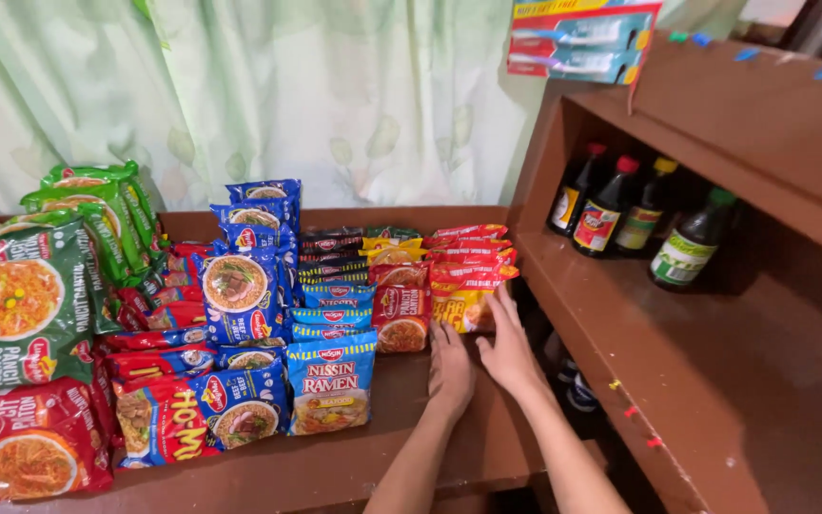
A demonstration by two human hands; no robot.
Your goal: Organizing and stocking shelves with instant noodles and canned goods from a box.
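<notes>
The yellow noodle packet [463, 309] was seen at the right end of the rows of instant noodle packets [240, 314] laid out on the brown table [335, 466]. It was touched at its right edge by the fingertips of the right hand [506, 347], nothing being gripped. The left hand [450, 366] was laid flat and open on the table just below the packet. Dark sauce bottles [620, 205] were stood on the brown shelf [715, 381] to the right

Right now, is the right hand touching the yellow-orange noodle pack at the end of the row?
Touching. In the head view the right hand has its fingertips against the lower right edge of the yellow-orange noodle pack, with no gap visible.
</notes>
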